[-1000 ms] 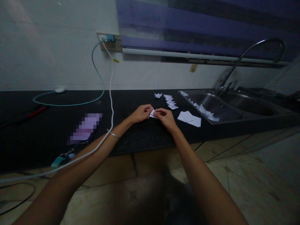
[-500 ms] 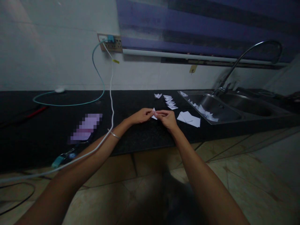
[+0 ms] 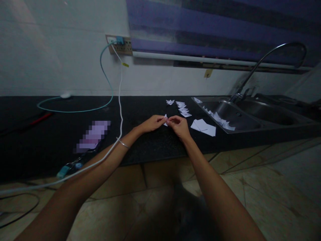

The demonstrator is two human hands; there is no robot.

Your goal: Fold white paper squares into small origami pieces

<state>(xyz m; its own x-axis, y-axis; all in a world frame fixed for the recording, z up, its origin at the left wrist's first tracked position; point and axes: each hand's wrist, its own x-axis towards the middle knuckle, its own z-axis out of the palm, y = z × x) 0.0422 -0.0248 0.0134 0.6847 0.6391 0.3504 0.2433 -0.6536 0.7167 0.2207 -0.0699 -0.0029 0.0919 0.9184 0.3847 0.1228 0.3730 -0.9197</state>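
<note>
A small folded white paper piece (image 3: 165,119) is pinched between the fingertips of both my hands over the black counter (image 3: 150,144). My left hand (image 3: 151,123) grips its left side, with a thin bracelet on that wrist. My right hand (image 3: 178,126) grips its right side; most of the paper is hidden by my fingers. A loose stack of white paper squares (image 3: 203,127) lies just right of my right hand. Several small folded paper pieces (image 3: 182,108) lie in a row farther back.
A steel sink (image 3: 240,115) with paper scraps in it and a curved tap (image 3: 265,58) sits at the right. A white cable (image 3: 120,100) and a green cable (image 3: 82,108) run from a wall socket (image 3: 118,44). A phone (image 3: 93,136) lies left.
Both hands have lifted the paper slightly off the counter and turned it between the fingertips; the fingers have drawn closer together.
</note>
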